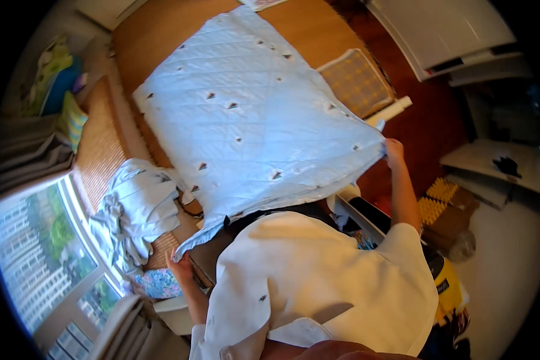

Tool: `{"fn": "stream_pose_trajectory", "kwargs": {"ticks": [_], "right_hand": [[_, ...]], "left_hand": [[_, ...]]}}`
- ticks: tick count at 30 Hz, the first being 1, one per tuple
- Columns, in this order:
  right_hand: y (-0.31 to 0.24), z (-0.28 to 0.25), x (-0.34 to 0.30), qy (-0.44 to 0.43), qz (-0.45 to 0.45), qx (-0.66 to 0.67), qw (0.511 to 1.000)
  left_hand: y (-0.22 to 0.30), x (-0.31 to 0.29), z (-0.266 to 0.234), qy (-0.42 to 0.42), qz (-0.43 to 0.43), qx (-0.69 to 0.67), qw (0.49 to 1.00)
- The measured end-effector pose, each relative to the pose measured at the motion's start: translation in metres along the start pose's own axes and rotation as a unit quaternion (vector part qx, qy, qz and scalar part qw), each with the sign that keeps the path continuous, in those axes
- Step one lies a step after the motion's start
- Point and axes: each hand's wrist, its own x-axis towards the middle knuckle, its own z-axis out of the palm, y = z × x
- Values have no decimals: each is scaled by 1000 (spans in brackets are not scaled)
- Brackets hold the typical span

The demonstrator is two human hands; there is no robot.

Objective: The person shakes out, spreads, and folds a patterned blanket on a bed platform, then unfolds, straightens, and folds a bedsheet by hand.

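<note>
A light blue quilt (258, 114) with diagonal stitching and small scattered motifs is spread over the bed in front of me. Its near edge is lifted, drawn between my two hands. Low on the left, my left hand (182, 267) is closed on one near corner, pulled out to a point. At the right, my right hand (393, 152) grips the other near corner. The far part of the quilt lies fairly flat, while soft folds run along the near edge. Fabric hides some of the fingertips.
A crumpled pale blue cloth (139, 204) lies on the woven window ledge (105, 144) at left, beside the window (42, 252). A checked pillow (357, 83) sits on the tan bed mat (318, 27). An open drawer (363, 213) is near my right side; boxes (441, 204) stand farther right.
</note>
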Motion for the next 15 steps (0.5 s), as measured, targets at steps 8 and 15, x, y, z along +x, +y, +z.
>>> {"fn": "stream_pose_trajectory", "kwargs": {"ticks": [8, 15], "right_hand": [[-145, 98, 29, -170, 10, 161, 972], [-279, 42, 6, -330, -159, 322, 873]], "left_hand": [[129, 63, 116, -47, 241, 164, 955], [234, -12, 213, -1, 422, 98, 901]]}}
